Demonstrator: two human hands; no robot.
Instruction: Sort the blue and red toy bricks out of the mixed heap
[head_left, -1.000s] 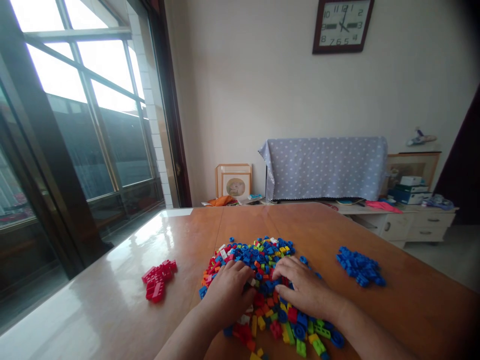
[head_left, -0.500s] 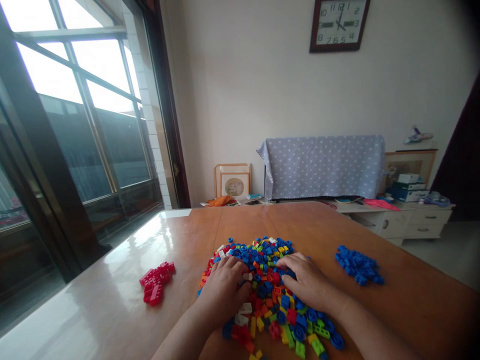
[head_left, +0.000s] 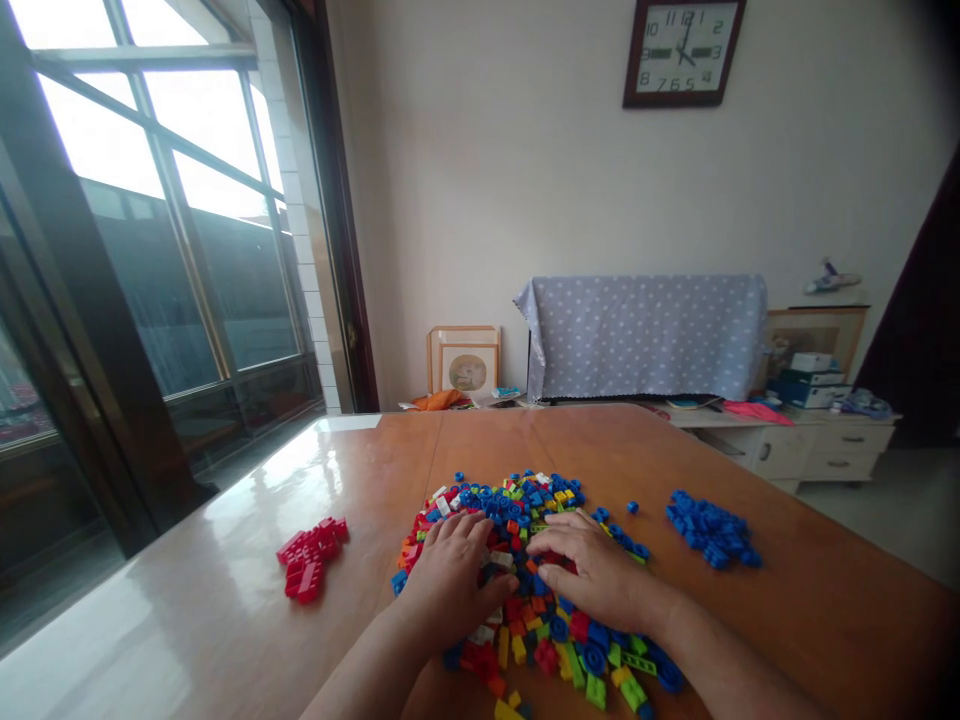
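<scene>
A big mixed pile of toy building bricks in red, blue, green, yellow, orange and white is heaped in front of me on the table. On the pile's left side rests my left hand, palm down, fingers spread over the bricks. My right hand lies over the right part of the pile, fingers apart and curved toward the middle. Red bricks show beneath its fingers. Neither hand visibly grips a brick, though the undersides of both palms are hidden.
A small group of red bricks lies on the left of the brown table, and a heap of blue bricks on the right. A loose blue piece sits between the pile and the blue heap. Beyond is a low cabinet.
My right hand has shifted left toward the pile's middle, uncovering blue pieces at the pile's right edge. The left hand stays nearly in place, its thumb stretched a little further right.
</scene>
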